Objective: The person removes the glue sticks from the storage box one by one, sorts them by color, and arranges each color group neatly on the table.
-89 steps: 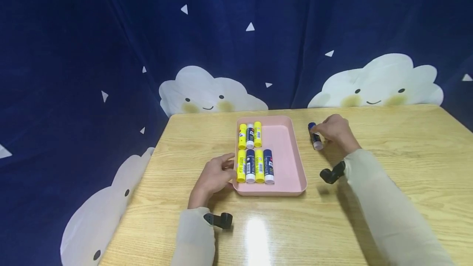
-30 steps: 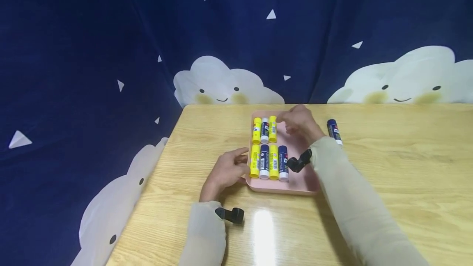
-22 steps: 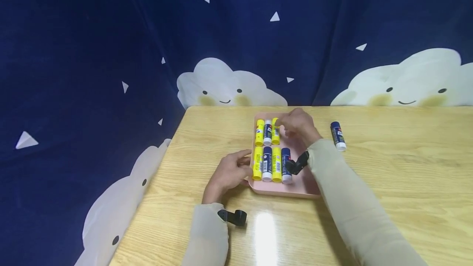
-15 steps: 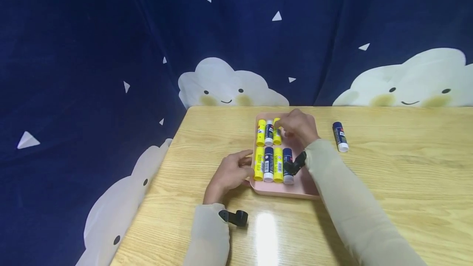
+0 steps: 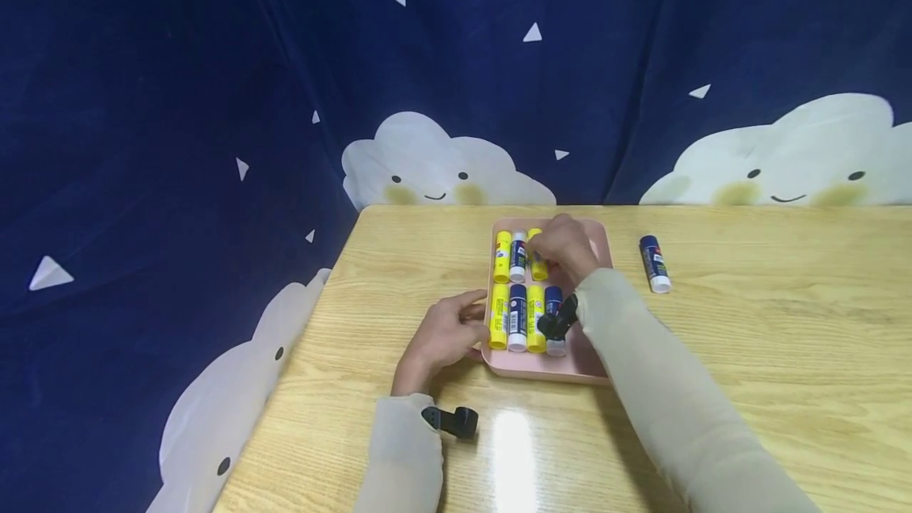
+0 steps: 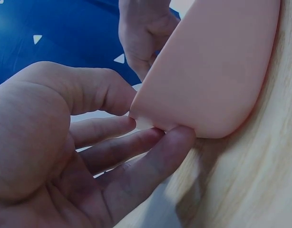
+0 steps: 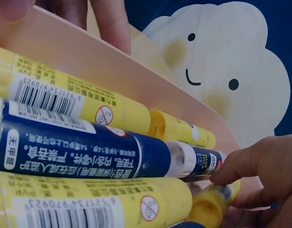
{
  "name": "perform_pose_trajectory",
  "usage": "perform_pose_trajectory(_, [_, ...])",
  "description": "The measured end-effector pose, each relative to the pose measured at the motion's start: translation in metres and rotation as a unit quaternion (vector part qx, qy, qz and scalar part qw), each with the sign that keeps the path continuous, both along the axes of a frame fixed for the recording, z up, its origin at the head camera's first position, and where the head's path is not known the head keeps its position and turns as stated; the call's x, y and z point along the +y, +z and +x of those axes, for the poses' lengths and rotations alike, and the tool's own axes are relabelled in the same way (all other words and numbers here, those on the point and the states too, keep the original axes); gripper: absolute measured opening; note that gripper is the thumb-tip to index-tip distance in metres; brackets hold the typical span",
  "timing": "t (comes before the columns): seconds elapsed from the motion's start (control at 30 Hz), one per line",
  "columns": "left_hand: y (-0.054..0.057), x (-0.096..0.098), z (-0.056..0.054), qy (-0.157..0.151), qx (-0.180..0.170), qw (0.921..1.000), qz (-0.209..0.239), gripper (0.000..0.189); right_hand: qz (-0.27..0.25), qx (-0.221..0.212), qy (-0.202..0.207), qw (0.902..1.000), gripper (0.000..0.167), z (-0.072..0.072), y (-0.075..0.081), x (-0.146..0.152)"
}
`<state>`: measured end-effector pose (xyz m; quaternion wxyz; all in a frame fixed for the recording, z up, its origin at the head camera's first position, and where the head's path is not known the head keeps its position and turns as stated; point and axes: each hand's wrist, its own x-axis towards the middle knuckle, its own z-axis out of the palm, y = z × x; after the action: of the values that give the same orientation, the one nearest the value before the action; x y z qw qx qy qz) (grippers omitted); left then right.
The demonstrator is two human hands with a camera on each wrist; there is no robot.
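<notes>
A pink tray holds yellow and blue-and-white glue sticks lying in two rows. My left hand grips the tray's left side near the front corner; the left wrist view shows the thumb at the rim and fingertips against the outer wall. Over the back row, my right hand pinches the third stick, a yellow glue stick, which lies slightly slanted and partly hidden by the fingers. To its left lie a blue-and-white glue stick and a yellow one.
Several glue sticks form the front row, among them a yellow one and a dark blue one. Another blue glue stick lies on the wooden table right of the tray. A dark blue curtain hangs behind.
My right hand has left the blue glue stick on the table and moved left into the tray, onto the yellow one, which now slants slightly. My left hand stays at the tray.
</notes>
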<state>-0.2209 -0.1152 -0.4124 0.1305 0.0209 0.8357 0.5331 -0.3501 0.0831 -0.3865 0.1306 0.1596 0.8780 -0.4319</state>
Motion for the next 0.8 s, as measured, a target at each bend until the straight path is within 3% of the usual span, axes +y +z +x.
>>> perform_pose_trajectory(0.2, [0.001,0.001,0.000,0.004,-0.002,1.0000,-0.002,0.071,0.029,0.004,0.009,0.9995,0.029,0.001,0.001,0.000])
perform_pose_trajectory(0.4, [0.001,0.001,0.001,0.005,-0.004,1.0000,-0.004,0.070,0.020,-0.003,0.016,0.9997,0.038,0.003,0.005,0.002])
perform_pose_trajectory(0.63, [-0.001,0.001,0.001,-0.005,0.000,1.0000,-0.005,0.072,0.070,-0.002,0.010,0.9975,0.032,0.009,0.009,0.012])
perform_pose_trajectory(0.8, [0.000,0.001,0.002,-0.004,0.005,0.9999,-0.010,0.070,0.045,0.004,0.009,0.9989,0.031,0.008,0.015,0.018])
